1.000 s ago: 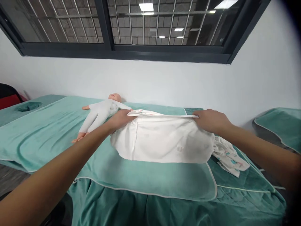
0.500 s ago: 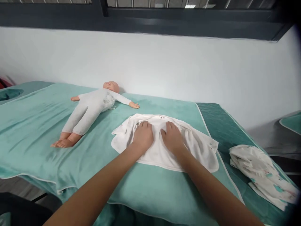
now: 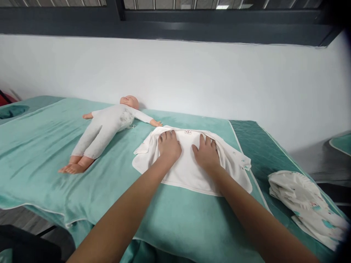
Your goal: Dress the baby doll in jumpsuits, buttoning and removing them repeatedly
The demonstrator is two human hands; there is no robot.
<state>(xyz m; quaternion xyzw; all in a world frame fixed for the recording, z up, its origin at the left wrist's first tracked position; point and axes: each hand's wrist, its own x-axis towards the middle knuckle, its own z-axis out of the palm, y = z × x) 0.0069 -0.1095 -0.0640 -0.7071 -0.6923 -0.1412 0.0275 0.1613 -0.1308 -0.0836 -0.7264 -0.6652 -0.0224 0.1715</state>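
Observation:
A white baby shirt (image 3: 189, 157) lies spread on the green cover, its small printed label at the far edge. My left hand (image 3: 169, 146) rests flat on the left half of the shirt, fingers stretched toward the collar. On the right half lies my right hand (image 3: 207, 153), palm down with its fingers spread and thumb apart. Some fingertips reach the folded layer near the collar. To the left a baby doll (image 3: 109, 124) in a white bodysuit lies on its back, one of its hands close to the shirt's far left edge.
A green cover (image 3: 49, 138) drapes over the bed, with a darker green strip (image 3: 246, 135) at the right. There a folded white cloth with green prints (image 3: 307, 204) lies. A white wall (image 3: 192, 76) and dark window frame (image 3: 205, 27) stand behind. A black object (image 3: 30, 244) is at lower left.
Both hands have slid slightly forward, and the shirt has shifted with them toward the wall. My fingers are more spread. The doll has stayed in place.

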